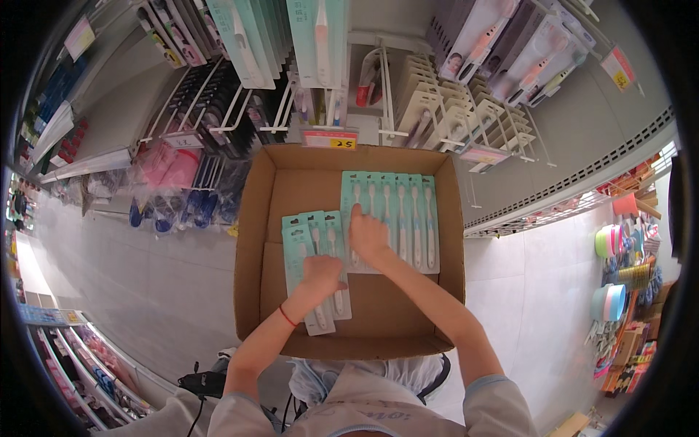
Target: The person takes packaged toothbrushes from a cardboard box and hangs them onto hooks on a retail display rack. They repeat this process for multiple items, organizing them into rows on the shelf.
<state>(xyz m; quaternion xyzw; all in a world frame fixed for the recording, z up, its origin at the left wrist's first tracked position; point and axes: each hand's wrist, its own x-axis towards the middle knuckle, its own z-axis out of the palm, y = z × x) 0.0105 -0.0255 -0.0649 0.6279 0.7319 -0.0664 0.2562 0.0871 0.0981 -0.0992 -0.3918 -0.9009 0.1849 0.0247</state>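
Observation:
Inside an open cardboard box (306, 185) lie several flat toothbrush packs with mint-green backing cards. On the left side of the box, my left hand (322, 276) is closed around the right edge of a toothbrush pack (296, 246), which overlaps a few more packs (333, 224). Over the leftmost pack of an overlapping row of toothbrush packs (416, 224), my right hand (369, 234) has its fingers curled and its thumb towards the pack's upper half. Its fingertips are hidden, so whether it grips that pack cannot be seen.
Shelf hooks (390, 93) extend above the box's far edge. Green toothbrush packs (322, 43) hang there, with a price tag (330, 139) below. Cream-backed packs (426, 104) hang to the right. Bagged goods (169, 175) are at left; tiled floor (185, 262) lies beside the box.

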